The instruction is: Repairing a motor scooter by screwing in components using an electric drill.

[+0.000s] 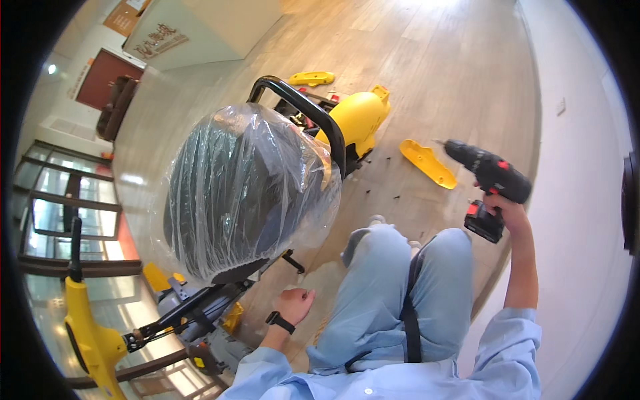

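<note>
Holding cordless drill (485,168) in right grip (505,208), curling left grip (295,308) closed; apparently readying for screws (397,197), likely needing bit (439,141) aimed squarely.

The seat (213,190) is black under a clear plastic cover (312,213). Right of it, a curved panel (427,163) is plain yellow; farther right, the drill (488,170) is black with red patches. Around the seat, the floor (373,50) is pale wood-grain.

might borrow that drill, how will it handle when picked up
The drill is probably stiff, given its hard-looking casing, and fairly heavy, given the chunky battery. Its long front end may make it nose-heavy.
</note>
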A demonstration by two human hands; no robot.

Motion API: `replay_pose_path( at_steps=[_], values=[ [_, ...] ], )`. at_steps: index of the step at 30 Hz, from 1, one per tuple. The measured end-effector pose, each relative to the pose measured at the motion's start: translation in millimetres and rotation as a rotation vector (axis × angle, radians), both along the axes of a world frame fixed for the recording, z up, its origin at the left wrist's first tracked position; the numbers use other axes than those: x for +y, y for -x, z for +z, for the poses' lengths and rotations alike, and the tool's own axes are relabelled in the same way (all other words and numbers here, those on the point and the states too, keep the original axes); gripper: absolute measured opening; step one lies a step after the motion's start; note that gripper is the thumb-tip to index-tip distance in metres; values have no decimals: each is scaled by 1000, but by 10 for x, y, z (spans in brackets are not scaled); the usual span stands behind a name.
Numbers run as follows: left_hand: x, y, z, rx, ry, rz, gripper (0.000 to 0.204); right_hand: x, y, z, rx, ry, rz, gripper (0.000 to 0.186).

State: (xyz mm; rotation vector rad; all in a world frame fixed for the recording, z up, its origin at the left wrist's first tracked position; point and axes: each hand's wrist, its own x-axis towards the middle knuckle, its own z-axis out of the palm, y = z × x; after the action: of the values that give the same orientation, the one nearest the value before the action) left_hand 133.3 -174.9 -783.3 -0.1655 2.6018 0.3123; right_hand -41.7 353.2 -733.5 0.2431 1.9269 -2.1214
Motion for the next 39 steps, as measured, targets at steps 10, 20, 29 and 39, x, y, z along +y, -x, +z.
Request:
replay_pose_path(
  at_steps=[10,20,29,39],
  values=[
    [387,581,-153,307,-777,599,25,-827,486,-447,-103,265,323,30],
    [1243,2206,-794,-205,-1360,347,89,-968,973,-2239,369,138,569,35],
    [1838,2548,-1015,-40,-1497,560,98,-1329,1119,-2647,668,293,457,51],
    [1784,2448,-1059,147,-1504,872,108,-1459,1337,-2571,640,425,522,27]
  ],
)
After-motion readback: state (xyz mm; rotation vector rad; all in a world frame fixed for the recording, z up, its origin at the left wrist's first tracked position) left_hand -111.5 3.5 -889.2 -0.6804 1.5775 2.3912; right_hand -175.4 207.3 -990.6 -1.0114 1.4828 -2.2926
